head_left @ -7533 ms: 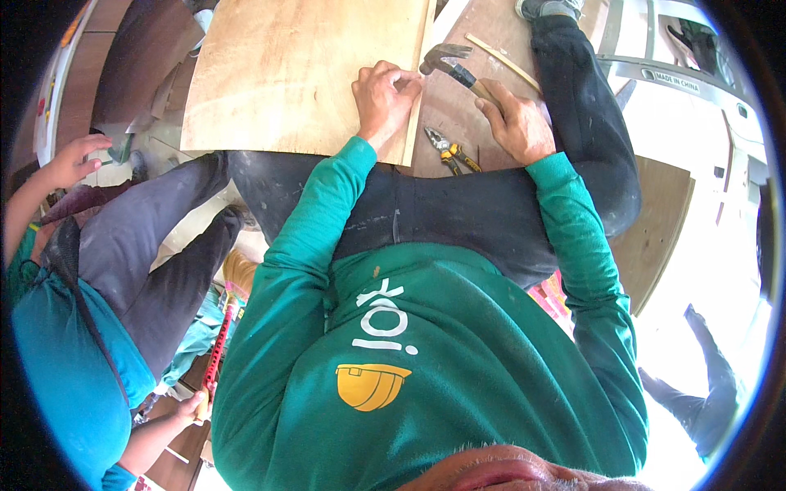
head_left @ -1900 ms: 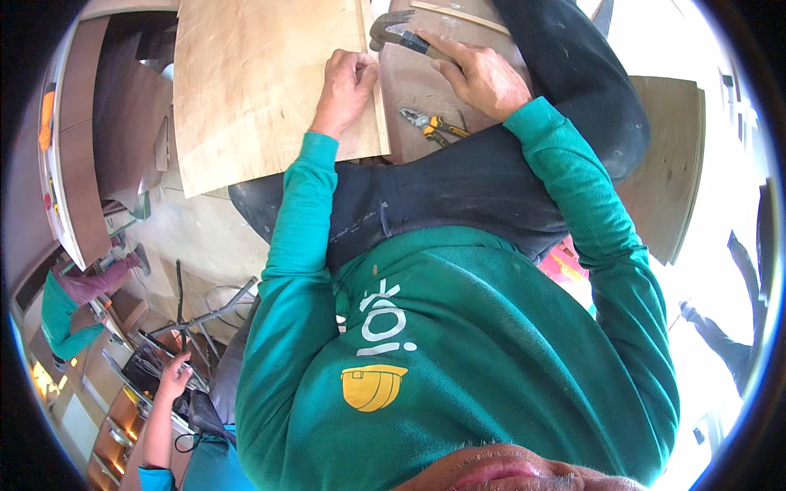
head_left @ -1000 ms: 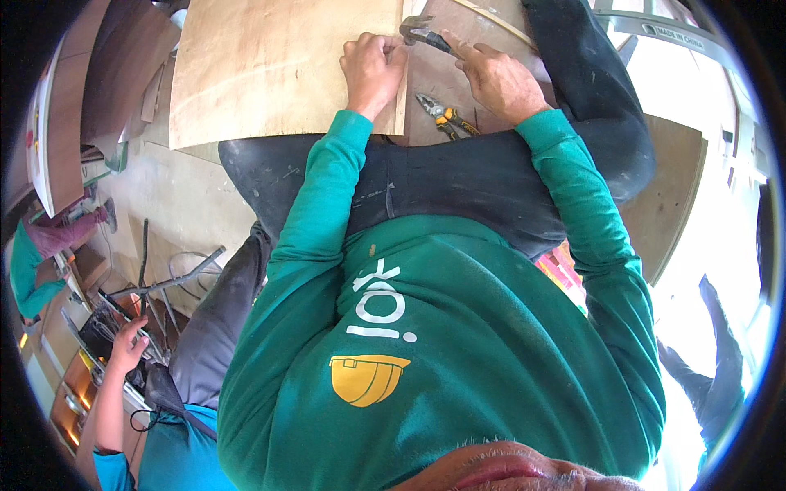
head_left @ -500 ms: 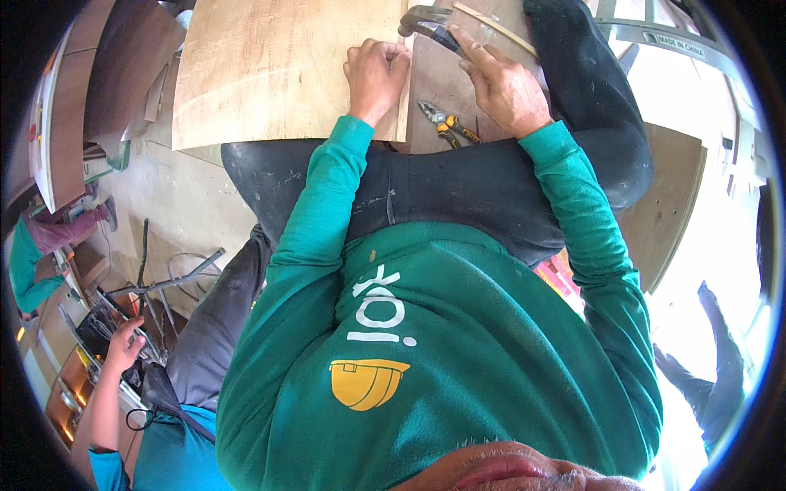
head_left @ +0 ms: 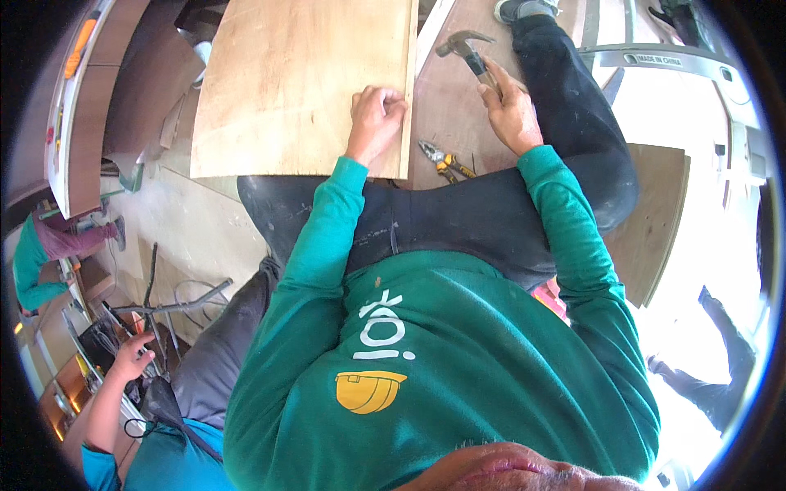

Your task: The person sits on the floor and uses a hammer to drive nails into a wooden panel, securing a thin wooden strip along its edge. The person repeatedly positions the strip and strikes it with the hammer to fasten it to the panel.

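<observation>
A pale plywood panel (head_left: pixel 295 90) lies across the far side of my lap, with a thin wood strip (head_left: pixel 408 123) along its right edge. My left hand (head_left: pixel 378 121) rests on the panel by that strip, fingers curled into a pinch; whatever sits between the fingertips is too small to make out. To the right, my right hand (head_left: pixel 511 113) is closed round the handle of a claw hammer (head_left: pixel 468 47), its steel head raised away from the strip. Pliers (head_left: pixel 444 159) with yellow and black grips lie on the brown board between my hands.
A brown board (head_left: pixel 450 98) spreads under the pliers and hammer. At the upper right stands a metal ladder (head_left: pixel 655 59). A co-worker's hand (head_left: pixel 133 358) and blue shirt are close at lower left; another person in green (head_left: pixel 41 262) is farther off. Plywood (head_left: pixel 655 221) leans at right.
My right hand has drawn the hammer right, away from the strip's edge. The view has shifted, so the panel and my hands sit lower in the picture. My left hand stays pinched by the strip.
</observation>
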A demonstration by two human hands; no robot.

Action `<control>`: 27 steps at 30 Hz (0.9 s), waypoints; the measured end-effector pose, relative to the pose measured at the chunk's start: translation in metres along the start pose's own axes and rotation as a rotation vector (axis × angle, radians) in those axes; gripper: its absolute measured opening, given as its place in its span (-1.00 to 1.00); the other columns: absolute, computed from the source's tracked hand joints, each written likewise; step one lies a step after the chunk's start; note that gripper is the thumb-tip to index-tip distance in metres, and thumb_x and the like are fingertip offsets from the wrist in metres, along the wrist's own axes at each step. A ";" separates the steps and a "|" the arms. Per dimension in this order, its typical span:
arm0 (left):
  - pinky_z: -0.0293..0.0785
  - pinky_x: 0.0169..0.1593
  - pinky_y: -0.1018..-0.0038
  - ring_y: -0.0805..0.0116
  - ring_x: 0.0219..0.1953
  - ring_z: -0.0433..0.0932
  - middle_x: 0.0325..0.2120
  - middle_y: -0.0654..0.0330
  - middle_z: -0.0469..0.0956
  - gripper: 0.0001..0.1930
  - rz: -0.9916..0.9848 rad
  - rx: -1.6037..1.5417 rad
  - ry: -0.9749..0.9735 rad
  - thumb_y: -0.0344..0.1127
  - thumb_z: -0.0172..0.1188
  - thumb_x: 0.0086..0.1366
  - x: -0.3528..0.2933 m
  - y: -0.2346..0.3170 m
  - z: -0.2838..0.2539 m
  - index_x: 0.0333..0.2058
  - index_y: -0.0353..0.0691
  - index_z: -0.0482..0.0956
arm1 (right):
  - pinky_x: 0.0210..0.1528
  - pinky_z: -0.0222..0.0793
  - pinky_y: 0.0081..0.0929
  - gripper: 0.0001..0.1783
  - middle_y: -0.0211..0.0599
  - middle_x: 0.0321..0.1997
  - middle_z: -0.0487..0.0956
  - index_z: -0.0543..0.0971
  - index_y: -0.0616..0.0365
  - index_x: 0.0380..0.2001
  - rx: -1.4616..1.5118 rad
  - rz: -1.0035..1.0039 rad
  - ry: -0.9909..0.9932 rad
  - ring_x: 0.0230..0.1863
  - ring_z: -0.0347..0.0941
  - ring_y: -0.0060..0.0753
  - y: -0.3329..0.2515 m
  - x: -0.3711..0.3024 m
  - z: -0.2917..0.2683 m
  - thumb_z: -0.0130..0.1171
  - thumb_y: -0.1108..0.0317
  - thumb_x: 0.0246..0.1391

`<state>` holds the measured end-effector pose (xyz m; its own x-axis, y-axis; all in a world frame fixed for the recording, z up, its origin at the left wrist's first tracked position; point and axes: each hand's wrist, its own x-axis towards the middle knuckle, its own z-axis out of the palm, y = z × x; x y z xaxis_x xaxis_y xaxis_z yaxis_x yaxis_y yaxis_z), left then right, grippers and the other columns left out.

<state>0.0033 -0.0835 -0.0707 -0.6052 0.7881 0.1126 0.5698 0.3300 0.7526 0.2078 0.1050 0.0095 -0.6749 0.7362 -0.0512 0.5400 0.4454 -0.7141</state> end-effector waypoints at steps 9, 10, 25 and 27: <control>0.51 0.15 0.24 0.17 0.05 0.55 -0.06 0.06 0.57 -0.61 -0.113 -0.150 0.268 -0.24 0.39 0.39 -0.033 -0.048 -0.097 0.06 -0.34 0.56 | 0.26 0.45 0.08 -0.36 0.45 0.05 0.63 0.51 0.41 0.15 0.037 0.308 0.024 0.18 0.56 0.43 0.095 0.024 0.042 0.20 0.01 0.30; 0.51 0.16 0.23 0.18 0.05 0.55 -0.06 0.06 0.56 -0.58 -0.153 -0.026 0.350 -0.21 0.40 0.40 -0.038 -0.066 -0.122 0.08 -0.36 0.56 | 0.25 0.45 0.08 -0.36 0.46 0.04 0.63 0.52 0.42 0.14 0.023 0.348 -0.008 0.18 0.56 0.45 0.100 0.025 0.046 0.19 0.00 0.30; 0.36 0.35 -0.01 -0.31 0.28 0.48 0.22 -0.40 0.53 0.02 -0.650 0.411 0.121 0.52 -0.03 0.41 -0.030 -0.305 -0.379 0.22 -0.54 0.54 | 0.23 0.52 0.09 -0.28 0.36 0.19 0.58 0.51 0.45 0.14 -0.394 0.139 0.112 0.15 0.60 0.33 0.036 0.010 0.051 0.14 -0.12 0.36; 0.39 0.31 -0.01 -0.33 0.22 0.54 0.13 -0.42 0.58 -0.01 -0.590 0.279 0.152 0.51 -0.05 0.42 -0.022 -0.308 -0.371 0.13 -0.56 0.61 | 0.22 0.52 0.02 -0.21 0.28 0.15 0.60 0.47 0.49 0.20 -0.043 0.217 -0.059 0.13 0.61 0.27 0.009 0.016 0.061 0.11 -0.17 0.38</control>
<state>-0.3651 -0.3954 -0.0641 -0.9193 0.3590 -0.1609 0.2294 0.8215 0.5220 0.1712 0.0892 -0.0406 -0.5680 0.7866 -0.2423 0.6961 0.3020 -0.6514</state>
